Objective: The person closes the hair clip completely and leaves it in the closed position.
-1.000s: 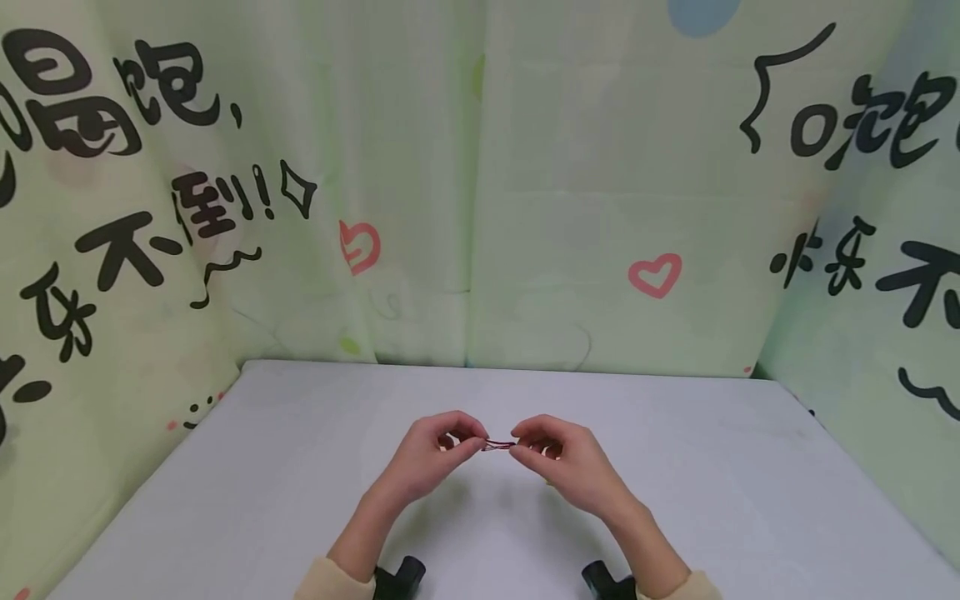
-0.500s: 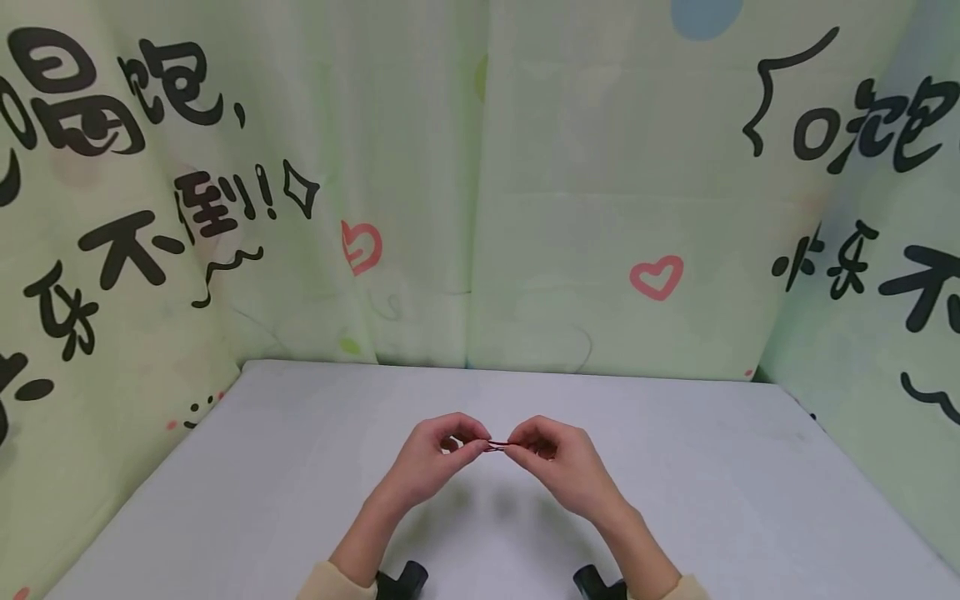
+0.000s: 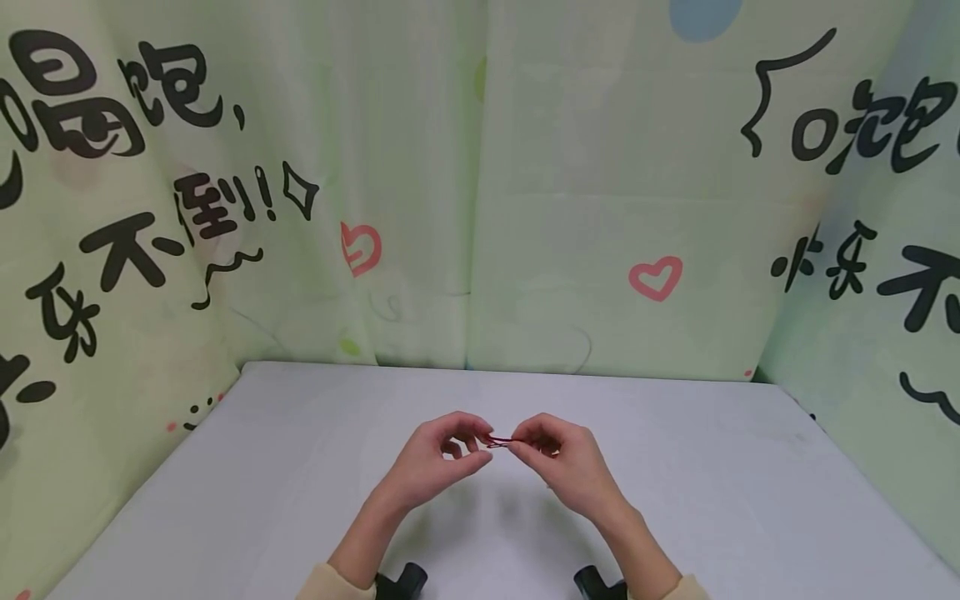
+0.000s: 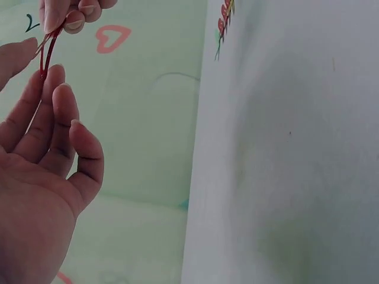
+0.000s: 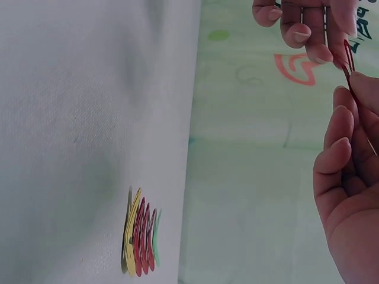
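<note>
A thin red loop, two narrow strands side by side, spans the gap between the hands above the table. My right hand pinches one end between thumb and fingertips, which hide that end. My left hand meets the other end at its fingertips, its thumb spread away from the forefinger. In the left wrist view the loop narrows down to the left fingertips. The right wrist view shows the rounded red end beside the left fingers.
A row of slim yellow, red and green loops shows against the white table in the right wrist view. Printed curtains stand behind the table and along its sides. Black wrist mounts sit below the forearms.
The hands drew closer together around the red loop. Since half a second ago my left thumb has parted from the forefinger, showing more of the loop; the right hand keeps its pinch.
</note>
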Available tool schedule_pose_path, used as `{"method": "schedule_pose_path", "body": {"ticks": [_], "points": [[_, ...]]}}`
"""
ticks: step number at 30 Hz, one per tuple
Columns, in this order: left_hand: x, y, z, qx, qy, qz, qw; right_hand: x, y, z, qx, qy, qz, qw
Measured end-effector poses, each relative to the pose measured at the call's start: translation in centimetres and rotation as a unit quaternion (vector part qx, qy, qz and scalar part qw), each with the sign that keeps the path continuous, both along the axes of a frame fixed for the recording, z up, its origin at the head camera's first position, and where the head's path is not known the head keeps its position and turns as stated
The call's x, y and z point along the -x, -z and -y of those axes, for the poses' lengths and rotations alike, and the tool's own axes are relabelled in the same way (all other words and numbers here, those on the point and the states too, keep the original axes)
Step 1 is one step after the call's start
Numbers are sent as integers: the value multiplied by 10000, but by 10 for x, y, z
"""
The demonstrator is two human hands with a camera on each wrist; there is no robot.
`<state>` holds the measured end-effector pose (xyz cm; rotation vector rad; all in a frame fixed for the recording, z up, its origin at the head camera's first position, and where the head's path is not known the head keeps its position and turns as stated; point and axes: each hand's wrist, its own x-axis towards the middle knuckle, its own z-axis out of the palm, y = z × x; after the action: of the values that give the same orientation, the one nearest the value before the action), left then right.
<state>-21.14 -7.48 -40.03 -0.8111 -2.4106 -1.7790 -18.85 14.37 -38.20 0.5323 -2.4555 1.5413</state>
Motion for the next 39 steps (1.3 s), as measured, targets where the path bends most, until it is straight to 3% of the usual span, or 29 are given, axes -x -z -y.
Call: {"method": "schedule_pose_path", "body": {"ticks": [11,39], "points": [[-1,2,-5,-281,-257,-234,9990,0,0,-1,161,-81,-415,9990],[-5,1,-10,-305,-834,-577,9944,0,10,4,346,113,-1265,9913]]}}
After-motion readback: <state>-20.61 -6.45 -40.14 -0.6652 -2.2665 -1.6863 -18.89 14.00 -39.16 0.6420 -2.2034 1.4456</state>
